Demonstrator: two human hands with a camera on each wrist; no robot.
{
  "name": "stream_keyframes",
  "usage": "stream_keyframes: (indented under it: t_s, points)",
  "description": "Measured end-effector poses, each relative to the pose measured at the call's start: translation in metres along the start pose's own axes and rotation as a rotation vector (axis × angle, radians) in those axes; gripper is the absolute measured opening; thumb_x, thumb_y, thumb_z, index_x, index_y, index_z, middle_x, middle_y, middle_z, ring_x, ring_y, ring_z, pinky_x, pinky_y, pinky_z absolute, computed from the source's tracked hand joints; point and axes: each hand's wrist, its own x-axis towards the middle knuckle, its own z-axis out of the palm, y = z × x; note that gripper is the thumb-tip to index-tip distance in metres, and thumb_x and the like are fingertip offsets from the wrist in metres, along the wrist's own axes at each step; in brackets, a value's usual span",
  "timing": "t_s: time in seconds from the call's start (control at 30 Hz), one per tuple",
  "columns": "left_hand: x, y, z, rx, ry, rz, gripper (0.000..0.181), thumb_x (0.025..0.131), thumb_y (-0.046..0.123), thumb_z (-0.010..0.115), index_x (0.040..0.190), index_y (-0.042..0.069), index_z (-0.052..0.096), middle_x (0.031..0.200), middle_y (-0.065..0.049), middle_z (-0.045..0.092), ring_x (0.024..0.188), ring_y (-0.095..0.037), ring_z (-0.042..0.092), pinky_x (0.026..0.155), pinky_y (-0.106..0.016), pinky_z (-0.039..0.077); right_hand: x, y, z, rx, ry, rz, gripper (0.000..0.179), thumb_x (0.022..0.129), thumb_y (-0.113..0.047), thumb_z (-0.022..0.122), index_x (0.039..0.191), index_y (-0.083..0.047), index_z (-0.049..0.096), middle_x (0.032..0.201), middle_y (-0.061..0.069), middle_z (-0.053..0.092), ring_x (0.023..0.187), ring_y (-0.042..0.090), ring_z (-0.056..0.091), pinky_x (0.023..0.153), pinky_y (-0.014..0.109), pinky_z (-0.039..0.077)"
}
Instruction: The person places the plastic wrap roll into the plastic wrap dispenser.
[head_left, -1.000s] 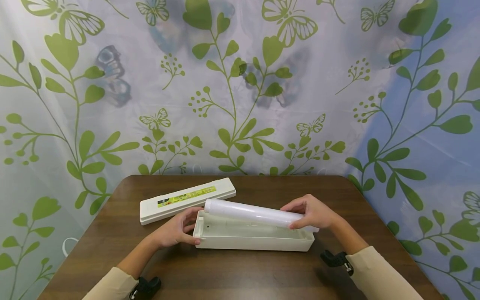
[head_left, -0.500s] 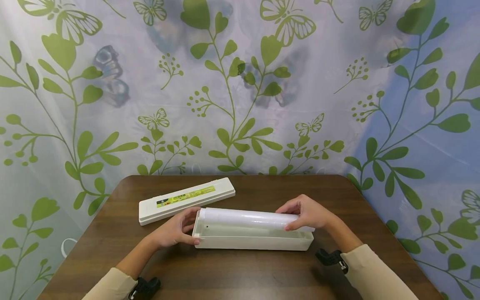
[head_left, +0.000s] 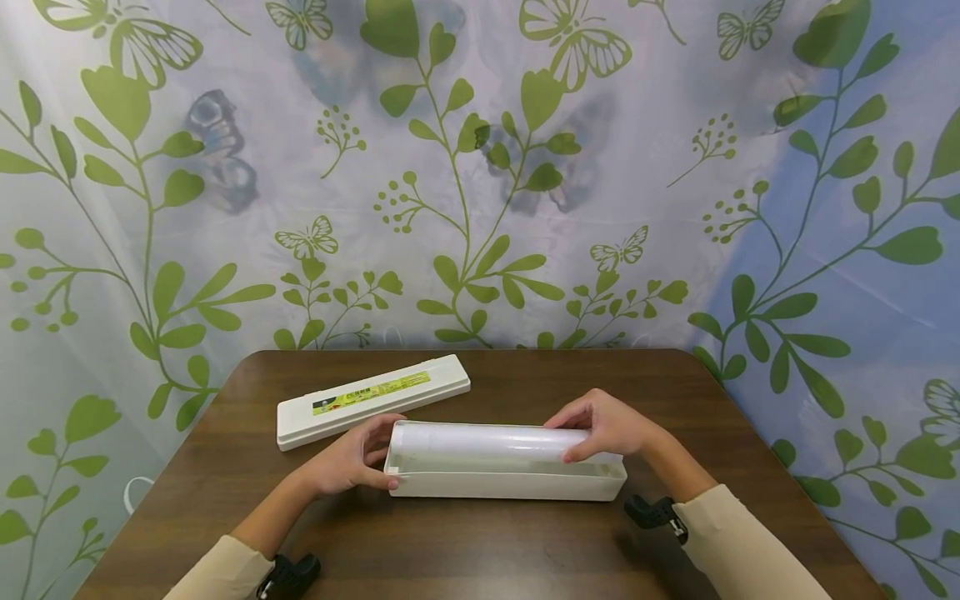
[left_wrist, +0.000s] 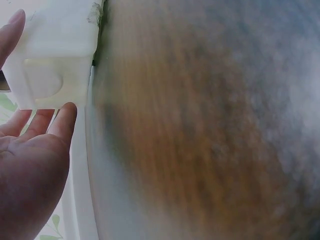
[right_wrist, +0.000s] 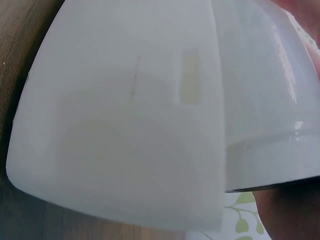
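Note:
A long white plastic box (head_left: 510,486) without its lid stands in front of me, its upper side uncovered. My left hand (head_left: 356,460) grips its left end, thumb at the front corner and fingers behind; in the left wrist view the fingertips (left_wrist: 65,120) touch the end wall (left_wrist: 75,80). A white roll of plastic wrap (head_left: 480,439) lies lengthwise along the back of the box, mostly down inside. My right hand (head_left: 607,427) holds the roll near its right end between thumb and fingers. In the right wrist view the roll's end (right_wrist: 270,155) still sticks up above the box wall (right_wrist: 125,150).
Behind and left lies the box's white lid (head_left: 375,400) with a yellow-green label, slanted on the brown wooden table (head_left: 510,550). A leaf-patterned curtain (head_left: 480,167) hangs behind the table. A black camera mount sits on each wrist.
The roll of plastic wrap has come down into the box, its raised left end first levelling out. My right hand has shifted slightly left with it. The left hand and the box have stayed put.

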Motion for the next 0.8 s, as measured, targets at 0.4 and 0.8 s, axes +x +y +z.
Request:
stream_keyframes:
  t_s: [0.4, 0.8]
  points:
    - [-0.0014, 0.0036, 0.0009, 0.008, 0.005, -0.005, 0.093, 0.079, 0.007, 0.088, 0.153, 0.003, 0.032, 0.154, -0.019, 0.041, 0.145, -0.040, 0.038, 0.110, -0.020, 0.045, 0.0020, -0.0008, 0.0037, -0.034, -0.014, 0.050, 0.035, 0.083, -0.014, 0.086, 0.116, -0.008, 0.076, 0.107, 0.009, 0.078, 0.088, 0.015, 0.073, 0.079, 0.032, 0.063]
    - [-0.0011, 0.0019, 0.0005, 0.016, -0.005, 0.010, 0.094, 0.079, 0.007, 0.088, 0.153, 0.002, 0.030, 0.154, -0.021, 0.041, 0.144, -0.037, 0.040, 0.109, -0.018, 0.045, 0.0039, 0.0011, 0.0073, -0.045, -0.015, 0.066, 0.036, 0.081, -0.017, 0.088, 0.115, -0.010, 0.077, 0.105, 0.006, 0.078, 0.086, 0.013, 0.073, 0.078, 0.032, 0.063]
